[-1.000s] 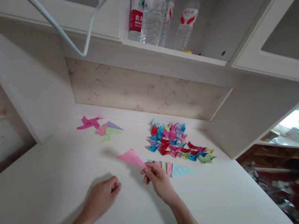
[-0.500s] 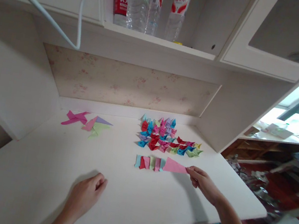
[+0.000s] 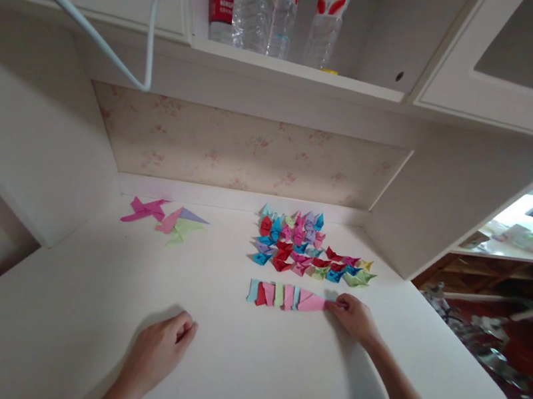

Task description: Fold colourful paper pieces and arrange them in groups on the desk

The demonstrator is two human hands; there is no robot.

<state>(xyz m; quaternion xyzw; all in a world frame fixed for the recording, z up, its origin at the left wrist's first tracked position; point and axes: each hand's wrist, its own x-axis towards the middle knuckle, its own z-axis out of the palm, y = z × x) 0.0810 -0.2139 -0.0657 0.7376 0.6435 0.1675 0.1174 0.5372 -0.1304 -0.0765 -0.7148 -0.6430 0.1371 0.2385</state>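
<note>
My right hand point(image 3: 353, 316) pinches the narrow tip of a pink folded paper piece point(image 3: 311, 302) low over the white table point(image 3: 219, 367). The paper's wide left end meets a row of overlapping folded papers point(image 3: 278, 294) in light blue, red, pink and green. Whether it rests fully on the table, I cannot tell. Curled into a loose fist, my left hand point(image 3: 162, 350) lies on the table to the left, with nothing visible in it. Behind the row stand several small folded paper shapes point(image 3: 284, 248) in many colours, grouped in lines.
At the back left lie a magenta folded paper point(image 3: 147, 209) and a few purple, pink and green paper pieces point(image 3: 185, 226). A shelf point(image 3: 297, 71) with several plastic bottles point(image 3: 327, 24) overhangs the table. A white cable point(image 3: 103, 45) hangs at upper left.
My right hand has come down and slightly left, bringing the pink paper from raised to low against the row's right end. My left hand stays in a fist. The view has shifted slightly.
</note>
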